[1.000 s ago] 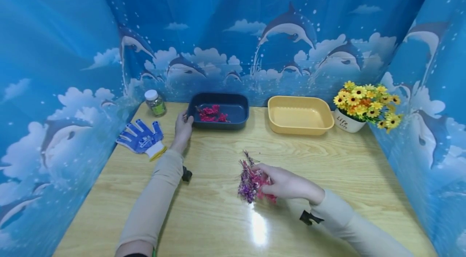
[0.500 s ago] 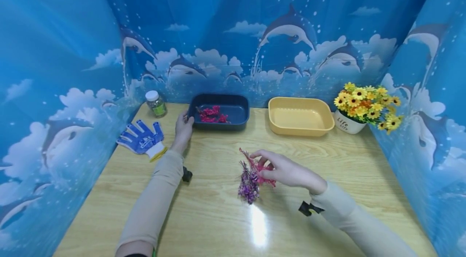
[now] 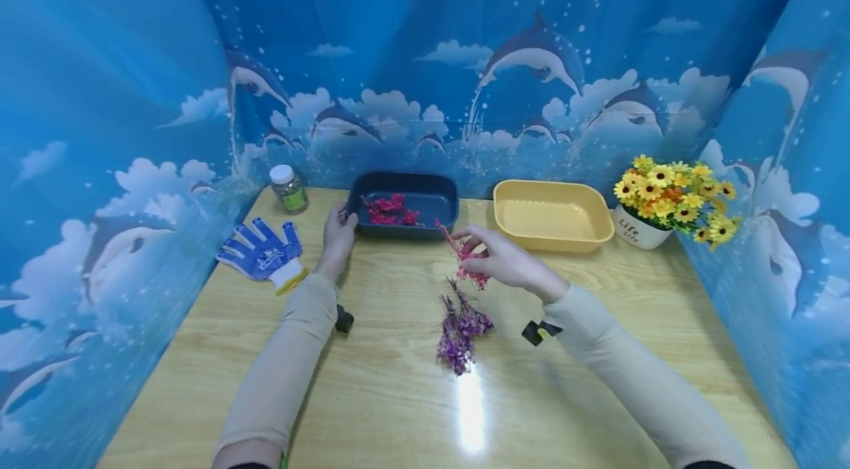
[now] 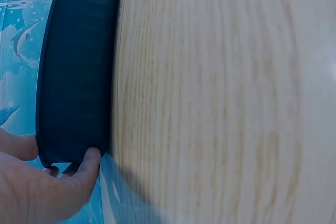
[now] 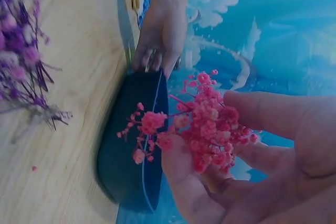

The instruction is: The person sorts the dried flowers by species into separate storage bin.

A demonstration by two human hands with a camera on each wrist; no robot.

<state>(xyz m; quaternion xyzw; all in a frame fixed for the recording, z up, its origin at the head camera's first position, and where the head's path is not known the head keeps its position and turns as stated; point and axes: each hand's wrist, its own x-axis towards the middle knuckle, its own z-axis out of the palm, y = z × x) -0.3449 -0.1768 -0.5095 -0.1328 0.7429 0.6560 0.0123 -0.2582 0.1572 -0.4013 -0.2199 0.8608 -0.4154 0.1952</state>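
My right hand (image 3: 506, 256) pinches a sprig of pink dried flowers (image 5: 207, 124) above the table, just in front of the dark blue basin (image 3: 406, 231). In the head view its stem end points toward the basin's front right corner. Other pink sprigs (image 3: 388, 211) lie inside that basin, toward its left side. With thumb and fingers, my left hand (image 3: 339, 234) grips the basin's left end; the left wrist view shows a fingertip (image 4: 92, 154) against the wall. Purple dried flowers (image 3: 458, 340) lie in a small bunch on the table below my right hand.
A yellow basin (image 3: 553, 240) stands to the right of the blue one, beside a white pot (image 3: 639, 227) of yellow flowers. At the left are a lidded jar (image 3: 290, 192) and a blue work glove (image 3: 262, 251). A dolphin-print curtain (image 3: 398, 26) encloses the table's back and sides.
My right hand has lifted the pink sprig off the purple bunch and carried it away from me toward the blue basin. My left hand has stayed on the basin's end.
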